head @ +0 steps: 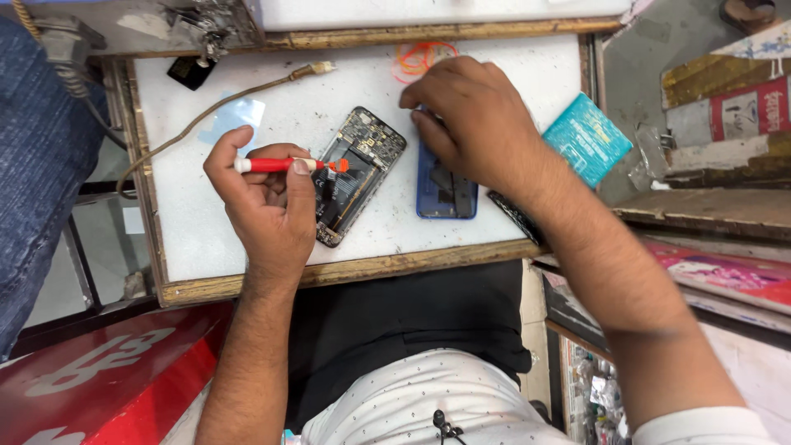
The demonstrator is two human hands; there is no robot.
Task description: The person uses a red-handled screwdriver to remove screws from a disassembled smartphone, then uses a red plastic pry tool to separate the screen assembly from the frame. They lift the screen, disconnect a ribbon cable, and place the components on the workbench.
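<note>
- The left hand (268, 202) is clamping its fingers around a slim red screwdriver (284, 165), over the opened smartphone (358, 177) circuitry.
- The right hand (474, 115) is pressing spread fingers on the glossy blue phone back cover (445, 194).

Bright even overhead light, soft short shadows, sharp focus, edges stretched.

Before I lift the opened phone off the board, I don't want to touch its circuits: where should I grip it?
Probably pinch the opened phone by its two long edges near the upper end, coming from above. It lies flat, circuits up, and the left hand with the screwdriver covers its lower left side.
</note>
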